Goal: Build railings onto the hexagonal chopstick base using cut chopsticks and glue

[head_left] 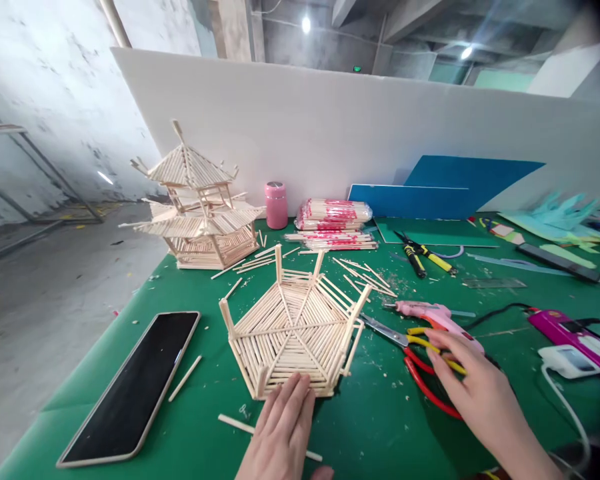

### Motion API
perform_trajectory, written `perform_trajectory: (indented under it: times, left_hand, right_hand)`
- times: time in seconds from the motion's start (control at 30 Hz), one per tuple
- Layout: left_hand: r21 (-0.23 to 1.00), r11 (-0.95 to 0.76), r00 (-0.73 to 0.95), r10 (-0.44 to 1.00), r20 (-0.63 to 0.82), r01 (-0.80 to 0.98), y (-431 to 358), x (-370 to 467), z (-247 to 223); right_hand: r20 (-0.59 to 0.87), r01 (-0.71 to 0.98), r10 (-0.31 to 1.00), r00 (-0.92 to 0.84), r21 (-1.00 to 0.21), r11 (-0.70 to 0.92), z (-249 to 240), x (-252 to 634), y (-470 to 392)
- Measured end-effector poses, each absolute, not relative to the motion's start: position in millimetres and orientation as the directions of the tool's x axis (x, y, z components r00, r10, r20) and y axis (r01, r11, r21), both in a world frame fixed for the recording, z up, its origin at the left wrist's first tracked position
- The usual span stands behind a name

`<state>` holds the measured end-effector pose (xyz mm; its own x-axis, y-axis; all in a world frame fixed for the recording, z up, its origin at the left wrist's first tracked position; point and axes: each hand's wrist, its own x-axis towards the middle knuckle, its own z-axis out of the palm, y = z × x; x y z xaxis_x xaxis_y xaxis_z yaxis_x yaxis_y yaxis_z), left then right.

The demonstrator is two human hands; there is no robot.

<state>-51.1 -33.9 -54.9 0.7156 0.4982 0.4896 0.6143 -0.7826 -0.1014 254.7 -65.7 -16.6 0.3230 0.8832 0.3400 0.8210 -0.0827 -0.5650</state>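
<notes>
A hexagonal base of wooden sticks [295,327] with upright posts at its corners lies on the green table. My left hand [285,427] rests at its near edge, fingers stretched out flat and touching the sticks there. Partly under that hand, a loose stick [235,423] lies on the table. My right hand [473,380] is over yellow-handled pliers [416,331], with thumb and fingers closed round one handle. Beside them are red-handled scissors [430,393], and a pink glue gun [430,311] lies just behind the hand.
A stick pagoda [200,213] stands at the back left, near a pink bottle [277,205] and packs of sticks [335,217]. A phone [135,387] lies at the left. Cutters [425,257], a magenta power strip [570,337] and its cables are to the right.
</notes>
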Motion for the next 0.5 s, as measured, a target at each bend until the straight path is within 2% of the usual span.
perform_trajectory:
  times: [0.03, 0.1, 0.17, 0.3, 0.43, 0.5]
  left_hand:
    - [-0.141, -0.791, 0.741, 0.471, 0.478, 0.595, -33.1, -50.9, -53.7]
    - [-0.19, -0.805, 0.776, 0.434, 0.457, 0.562, -32.2, -48.3, -47.9]
    - [-0.206, -0.817, 0.802, 0.423, 0.422, 0.539, -31.5, -44.1, -41.1]
    - [-0.223, -0.81, 0.795, 0.408, 0.448, 0.542, -30.1, -34.5, -36.8]
    - [-0.232, -0.803, 0.783, 0.398, 0.478, 0.549, -31.2, -25.9, -39.5]
    - [-0.233, -0.797, 0.779, 0.405, 0.479, 0.558, -32.2, -23.3, -39.3]
  right_hand:
    - [0.376, 0.872, 0.879, 0.294, -0.482, -0.085, -26.0, 257.7, -76.3]
    - [0.413, 0.914, 0.869, 0.271, -0.394, -0.098, -39.1, 260.4, -90.0]
    - [0.415, 0.92, 0.87, 0.267, -0.379, -0.102, -43.2, 259.9, -95.5]
    - [0.463, 0.937, 0.851, 0.248, -0.338, -0.09, -34.0, 261.8, -92.6]
    - [0.594, 0.973, 0.771, 0.23, -0.144, -0.18, -21.1, 282.2, -79.1]
    - [0.552, 0.966, 0.8, 0.236, -0.043, -0.256, -18.3, 295.2, -68.2]
